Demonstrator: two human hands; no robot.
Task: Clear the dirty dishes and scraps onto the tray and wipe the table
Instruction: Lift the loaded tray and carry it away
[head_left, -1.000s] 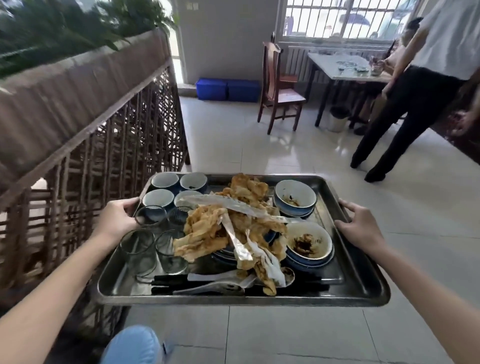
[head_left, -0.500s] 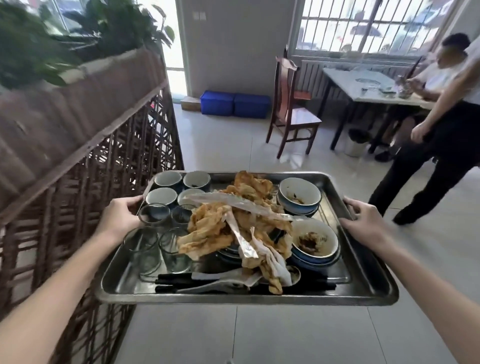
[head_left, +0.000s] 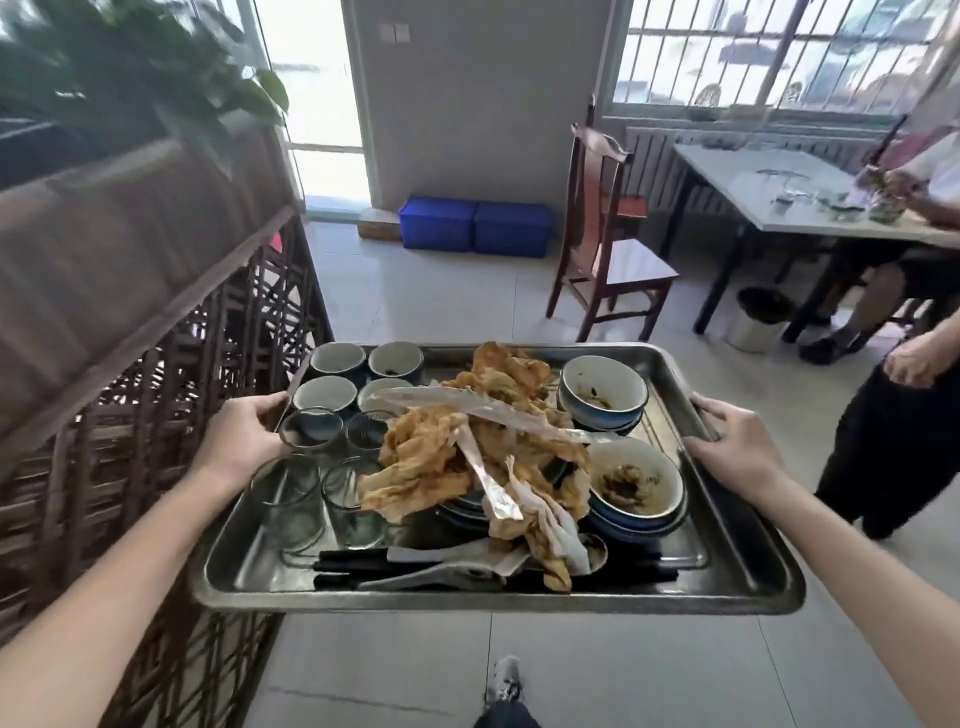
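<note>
Your tray (head_left: 743, 561) is bare metal, glossy but scuffed, and it mirrors the dishes on it. The glasses (head_left: 288, 499) are clear, smooth glass. The cups (head_left: 337, 358) and bowls (head_left: 605, 382) look like glazed ceramic with a shiny finish. The scraps (head_left: 415, 462) are crumpled, greasy-looking sheets, rough and mostly matt, crossed by strips of shiny, film-like wrapper (head_left: 467, 402). The spoon (head_left: 441, 574) looks smooth and glossy. Beside you, the screen (head_left: 156, 441) is rough woven wood. The floor (head_left: 415, 296) is smooth tile, and the chair (head_left: 623, 265) is polished wood.
</note>
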